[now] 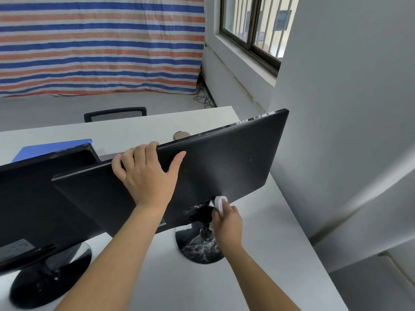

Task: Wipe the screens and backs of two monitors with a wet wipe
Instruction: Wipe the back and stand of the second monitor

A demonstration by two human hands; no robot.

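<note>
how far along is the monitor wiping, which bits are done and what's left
Nothing shows plainly as finished. In hand: the left hand steadies the right monitor by its top edge while the right hand presses the wet wipe to the lower back, near the stand mount. The left monitor is untouched at this moment. Both screens face away, so their state is hidden.

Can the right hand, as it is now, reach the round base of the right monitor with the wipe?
Probably yes. The right hand holds the wipe at the monitor's lower back edge, just above the base. Only the stand's neck stands beside it; nothing covers the base.
</note>
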